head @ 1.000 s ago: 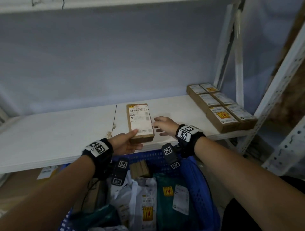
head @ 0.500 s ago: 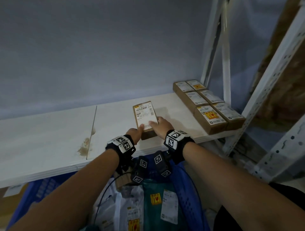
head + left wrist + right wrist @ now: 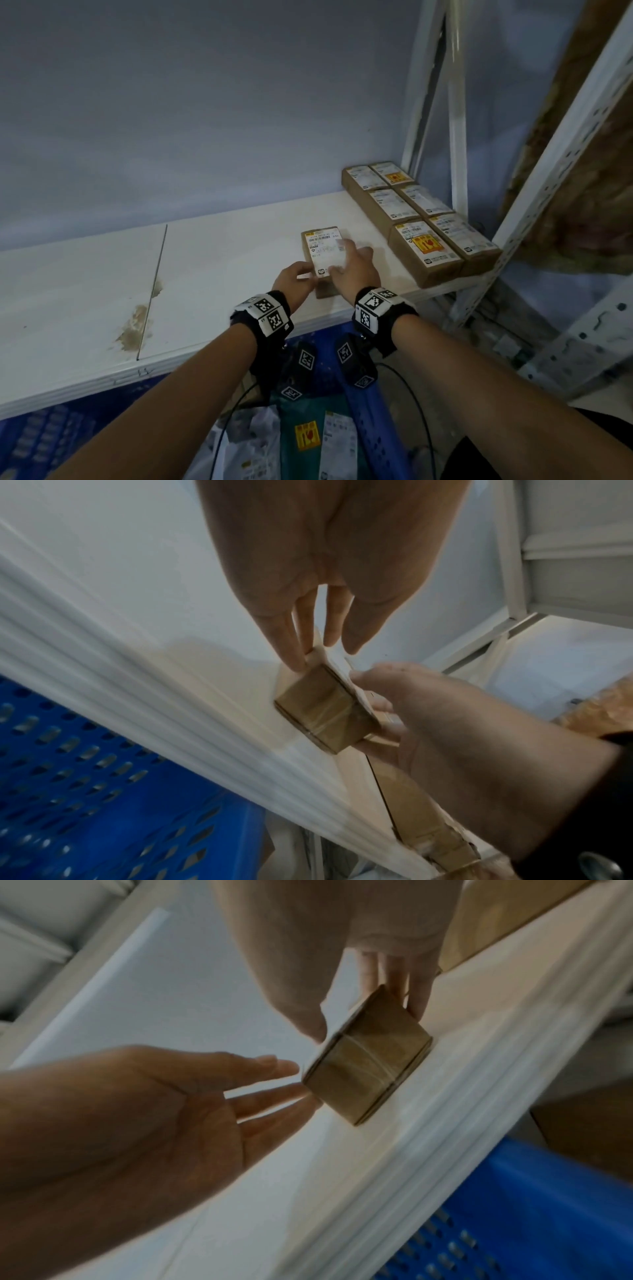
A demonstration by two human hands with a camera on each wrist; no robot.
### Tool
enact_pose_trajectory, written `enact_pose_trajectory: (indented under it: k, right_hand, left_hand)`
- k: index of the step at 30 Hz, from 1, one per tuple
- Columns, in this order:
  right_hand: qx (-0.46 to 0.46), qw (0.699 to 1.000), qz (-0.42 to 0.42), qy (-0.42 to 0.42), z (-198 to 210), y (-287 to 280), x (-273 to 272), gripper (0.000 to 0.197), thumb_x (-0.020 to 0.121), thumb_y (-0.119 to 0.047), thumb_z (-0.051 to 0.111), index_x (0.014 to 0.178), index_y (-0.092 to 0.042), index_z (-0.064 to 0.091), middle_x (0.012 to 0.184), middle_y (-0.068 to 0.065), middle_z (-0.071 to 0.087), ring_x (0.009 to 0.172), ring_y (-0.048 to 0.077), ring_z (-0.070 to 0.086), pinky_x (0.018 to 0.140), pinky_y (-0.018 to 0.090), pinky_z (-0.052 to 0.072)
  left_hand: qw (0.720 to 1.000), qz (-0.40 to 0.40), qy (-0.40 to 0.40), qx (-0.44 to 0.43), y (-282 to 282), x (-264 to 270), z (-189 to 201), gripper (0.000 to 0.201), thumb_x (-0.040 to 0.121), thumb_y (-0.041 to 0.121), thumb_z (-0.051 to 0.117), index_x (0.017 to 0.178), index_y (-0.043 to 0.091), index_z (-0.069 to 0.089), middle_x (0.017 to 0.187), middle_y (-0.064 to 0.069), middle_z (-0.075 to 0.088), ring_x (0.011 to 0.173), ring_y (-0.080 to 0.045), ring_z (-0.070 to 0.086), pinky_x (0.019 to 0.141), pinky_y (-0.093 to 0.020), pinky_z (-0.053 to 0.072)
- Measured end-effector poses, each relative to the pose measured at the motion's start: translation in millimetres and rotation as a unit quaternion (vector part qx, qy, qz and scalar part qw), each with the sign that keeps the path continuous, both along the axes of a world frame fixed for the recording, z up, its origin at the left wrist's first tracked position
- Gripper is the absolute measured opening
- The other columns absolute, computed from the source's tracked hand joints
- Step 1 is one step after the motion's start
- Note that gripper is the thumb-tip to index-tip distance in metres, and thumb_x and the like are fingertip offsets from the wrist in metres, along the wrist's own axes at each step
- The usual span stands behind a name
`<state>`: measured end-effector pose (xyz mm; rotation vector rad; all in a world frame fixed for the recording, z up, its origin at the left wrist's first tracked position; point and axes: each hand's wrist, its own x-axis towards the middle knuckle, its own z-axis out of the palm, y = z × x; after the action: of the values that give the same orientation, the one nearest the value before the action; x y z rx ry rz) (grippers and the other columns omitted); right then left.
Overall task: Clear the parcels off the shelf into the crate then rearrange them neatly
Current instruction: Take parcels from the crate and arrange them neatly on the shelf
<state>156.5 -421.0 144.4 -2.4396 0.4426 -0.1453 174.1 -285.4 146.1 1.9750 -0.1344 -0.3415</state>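
A small brown box (image 3: 320, 245) with a white label lies near the front edge of the white shelf (image 3: 222, 267). My left hand (image 3: 306, 274) touches its left near corner with straight fingers (image 3: 294, 656). My right hand (image 3: 346, 257) drapes over its right side. In the right wrist view the thumb sits on top of the box (image 3: 366, 1069) and the fingers (image 3: 416, 1007) run down its far side. The left wrist view shows the box (image 3: 318, 712) flat on the shelf between both hands. The blue crate (image 3: 373, 428) stands below the shelf, with bagged parcels (image 3: 308, 438) inside.
Several brown labelled boxes (image 3: 421, 219) are packed in two rows at the shelf's right end, a short gap from the small box. White perforated metal uprights (image 3: 548, 171) rise at the right. A brown stain (image 3: 137, 325) marks the shelf's seam at left.
The box has slid to the right along the shelf, away from the seam and towards the packed rows. Both hands moved with it, the right hand settling over its right side.
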Motion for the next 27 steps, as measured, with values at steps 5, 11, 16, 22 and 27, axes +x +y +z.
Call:
enact_pose_trajectory:
  k: [5,11,16,22,27]
  right_hand:
    - [-0.123,0.989,0.078,0.015,6,-17,10,0.035,0.088,-0.037,0.060,0.117,-0.016,0.059,0.128,0.007,0.038,0.093,0.029,0.061,0.084,0.033,0.052]
    - [-0.195,0.975,0.101,0.044,9,-29,56,0.046,0.087,-0.040,0.060,0.125,-0.016,0.062,0.140,0.009,0.035,0.118,0.030,0.049,0.096,0.037,0.046]
    - [-0.292,0.951,0.090,0.044,2,-43,113,0.037,0.090,-0.034,0.058,0.120,-0.013,0.065,0.132,0.009,0.046,0.117,0.028,0.047,0.093,0.036,0.043]
    - [-0.289,0.949,0.045,0.121,12,-68,196,0.035,0.096,-0.018,0.050,0.127,-0.003,0.056,0.131,0.013,0.054,0.117,0.030,0.055,0.097,0.035,0.046]
    - [-0.306,0.939,0.047,0.148,17,-87,243,0.039,0.091,-0.027,0.062,0.123,-0.004,0.061,0.130,0.014,0.056,0.117,0.030,0.057,0.097,0.034,0.046]
  left_hand:
    - [0.999,0.007,0.042,-0.021,-14,18,0,0.039,0.087,0.000,0.052,0.123,0.010,0.060,0.125,-0.014,0.060,0.107,-0.024,0.057,0.102,-0.037,0.046]
    - [0.998,-0.047,0.042,0.004,-33,55,3,0.043,0.087,0.006,0.055,0.129,0.013,0.056,0.127,-0.010,0.060,0.118,-0.026,0.056,0.103,-0.029,0.042]
    - [0.996,-0.078,0.032,0.044,-56,117,-26,0.060,0.074,0.026,0.055,0.133,0.016,0.051,0.135,-0.007,0.055,0.124,-0.027,0.052,0.108,-0.038,0.040]
    - [0.970,-0.137,-0.026,0.200,-84,160,13,0.052,0.097,0.020,0.044,0.146,0.011,0.029,0.151,-0.011,0.032,0.137,-0.029,0.036,0.112,-0.032,0.031]
    - [0.956,-0.154,-0.062,0.243,-105,207,15,0.052,0.098,0.025,0.043,0.145,0.009,0.028,0.151,-0.014,0.032,0.137,-0.029,0.036,0.111,-0.033,0.030]
